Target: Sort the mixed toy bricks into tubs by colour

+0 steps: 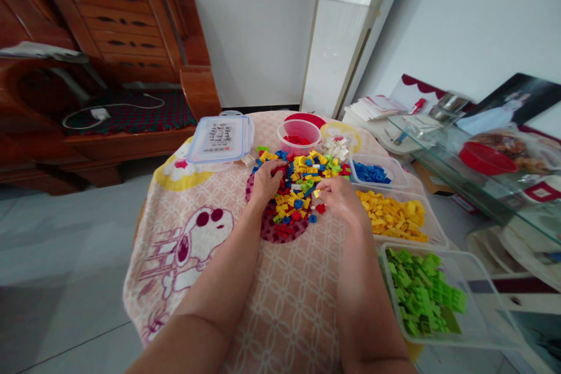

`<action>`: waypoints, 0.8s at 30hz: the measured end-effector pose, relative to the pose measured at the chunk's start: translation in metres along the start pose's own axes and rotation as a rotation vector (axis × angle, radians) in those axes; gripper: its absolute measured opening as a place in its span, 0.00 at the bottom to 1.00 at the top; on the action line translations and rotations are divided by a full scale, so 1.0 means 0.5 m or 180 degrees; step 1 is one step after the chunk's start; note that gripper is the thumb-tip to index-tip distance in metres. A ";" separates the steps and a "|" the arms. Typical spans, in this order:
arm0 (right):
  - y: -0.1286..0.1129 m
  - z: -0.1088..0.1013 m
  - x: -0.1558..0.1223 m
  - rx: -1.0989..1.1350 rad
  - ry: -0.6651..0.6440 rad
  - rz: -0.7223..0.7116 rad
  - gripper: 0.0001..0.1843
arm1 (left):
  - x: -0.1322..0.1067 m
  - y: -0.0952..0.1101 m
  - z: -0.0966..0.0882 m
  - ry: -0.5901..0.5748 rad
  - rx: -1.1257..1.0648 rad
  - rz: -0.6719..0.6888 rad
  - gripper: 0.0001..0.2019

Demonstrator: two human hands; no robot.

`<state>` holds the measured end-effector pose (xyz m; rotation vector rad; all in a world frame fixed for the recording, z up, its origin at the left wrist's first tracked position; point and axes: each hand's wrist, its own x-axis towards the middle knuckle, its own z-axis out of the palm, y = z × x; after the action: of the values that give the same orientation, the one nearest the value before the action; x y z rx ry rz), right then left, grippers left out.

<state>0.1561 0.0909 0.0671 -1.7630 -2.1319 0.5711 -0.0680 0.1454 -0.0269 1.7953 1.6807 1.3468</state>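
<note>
A loose heap of mixed toy building bricks (pixel 302 172), in yellow, red, blue, green and white, lies on the cloth-covered table. My left hand (pixel 266 182) touches the heap's left side, its finger and thumb curled together; a bit of red shows by the fingertips, but what they hold is not clear. At the right edge of the heap, my right hand (pixel 340 196) pinches a small yellow brick (pixel 317 193). Just below those fingers lies a red brick (pixel 321 208). Sorted yellow bricks (pixel 394 216) fill a clear box to the right of this hand.
Blue bricks (pixel 370 173) and green bricks (pixel 423 292) sit in clear boxes on the right. Behind the heap stand a round tub (pixel 299 127) with red bricks and a pile of white bricks (pixel 336 148). A lidded box (pixel 220 139) is at back left. A glass shelf (pixel 473 169) borders the right.
</note>
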 end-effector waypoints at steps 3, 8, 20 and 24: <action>0.007 -0.028 -0.012 -0.0043 0.0142 0.0140 0.14 | -0.001 0.000 -0.001 -0.0014 0.0004 -0.0010 0.19; 0.037 -0.082 -0.037 -0.0609 0.0661 0.0759 0.12 | 0.000 -0.001 -0.001 -0.0008 0.0005 -0.0027 0.19; 0.006 -0.039 -0.006 -0.0554 0.0753 0.0497 0.14 | -0.001 -0.004 0.002 0.0026 -0.0011 0.0037 0.18; -0.021 0.009 0.015 -0.0728 0.0612 0.0537 0.15 | -0.001 -0.001 0.000 -0.0019 0.0009 0.0042 0.18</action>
<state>0.1436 0.0962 0.0684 -2.0424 -1.9943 0.1914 -0.0685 0.1453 -0.0274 1.8134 1.6712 1.3439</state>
